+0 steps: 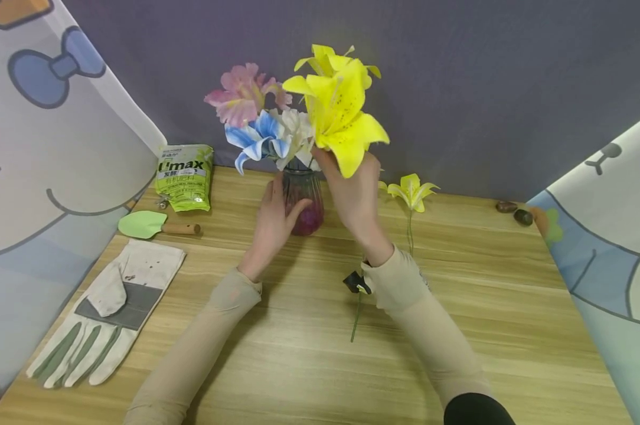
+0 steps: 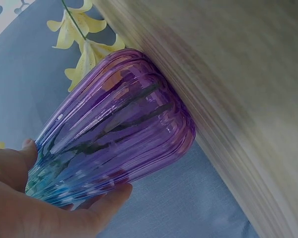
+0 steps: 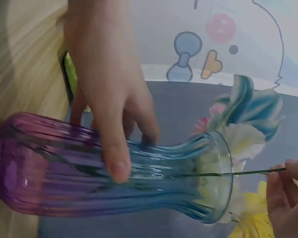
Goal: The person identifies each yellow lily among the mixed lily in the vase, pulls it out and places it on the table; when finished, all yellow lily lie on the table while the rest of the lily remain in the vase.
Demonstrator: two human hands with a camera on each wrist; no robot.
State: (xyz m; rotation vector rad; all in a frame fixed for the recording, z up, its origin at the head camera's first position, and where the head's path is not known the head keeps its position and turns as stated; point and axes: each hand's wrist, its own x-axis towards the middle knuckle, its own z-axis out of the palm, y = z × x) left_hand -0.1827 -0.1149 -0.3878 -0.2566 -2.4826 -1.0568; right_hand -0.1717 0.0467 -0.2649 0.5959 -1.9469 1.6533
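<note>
A ribbed glass vase, purple at the base and blue toward the mouth, stands on the table. My left hand holds its side, thumb and fingers spread around the glass. Above it, my right hand pinches a thin green stem that runs through the vase mouth. Large yellow lilies rise over that hand; which bloom belongs to the pinched stem is hidden. A blue-and-white lily, a pink flower and white petals lean out of the vase's left side.
Another yellow lily lies right of the vase. A black piece with a green stem lies by the right sleeve. At left are a fertilizer bag, a green trowel and work gloves; dark stones sit far right.
</note>
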